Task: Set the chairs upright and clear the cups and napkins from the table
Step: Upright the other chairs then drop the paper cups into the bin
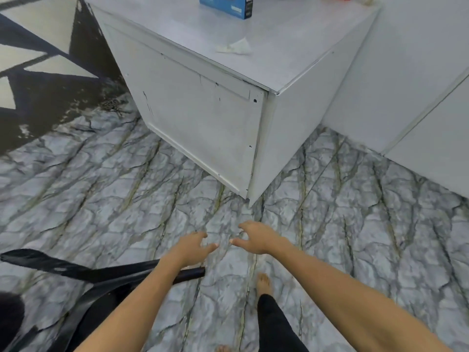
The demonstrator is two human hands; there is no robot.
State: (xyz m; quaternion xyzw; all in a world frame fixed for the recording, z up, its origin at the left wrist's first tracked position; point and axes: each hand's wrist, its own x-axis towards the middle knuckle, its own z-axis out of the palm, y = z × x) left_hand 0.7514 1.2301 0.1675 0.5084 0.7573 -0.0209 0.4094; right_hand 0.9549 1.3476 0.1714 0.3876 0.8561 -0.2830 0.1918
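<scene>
While both hands [223,241] hang empty, the chair [83,278] lies lower left.

A marbled grey floor [127,199] is seen across the lower frame. A dark rug with pale triangles [38,72] lies at upper left. A blue box [225,6] is cut off at the top edge.

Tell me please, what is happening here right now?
A person stands barefoot on a marble-patterned floor, both arms stretched forward. The left hand and right hand are open and hold nothing. A black chair lies tipped over at the lower left, under the left arm, not yet set upright. On the white table a crumpled napkin and a blue box remain.
</scene>
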